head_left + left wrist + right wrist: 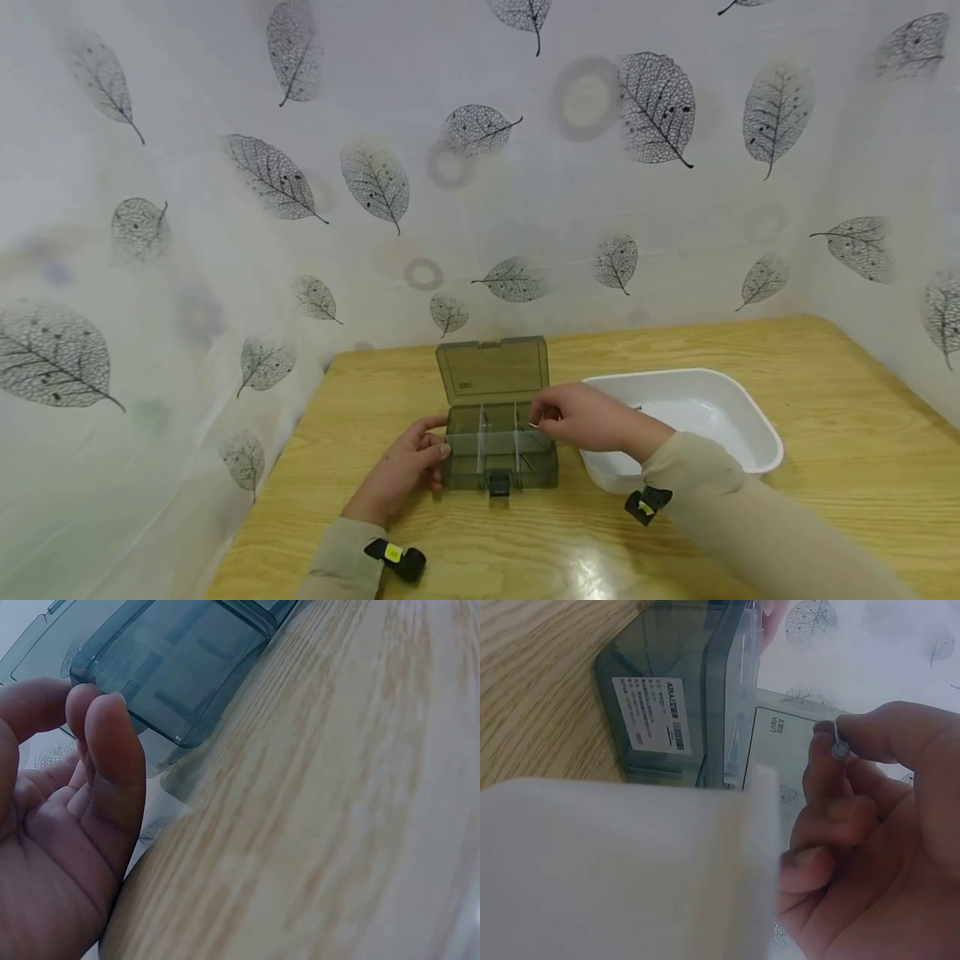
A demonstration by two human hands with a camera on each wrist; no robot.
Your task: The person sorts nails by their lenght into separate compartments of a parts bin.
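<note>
The left hand [408, 462], its fingers loosely bent and the thumb apart from the palm, touches the left side of the compartmented box [465, 481], which stands on the wooden table [600, 542] with its lid [492, 371] raised at the back. The right hand [588, 418] pinches a small metal piece with a round head [840, 751] between thumb and forefinger, the other fingers curled, above the box's right-hand compartments. The white basin [705, 421] sits just right of the box, partly beneath the right forearm.
</note>
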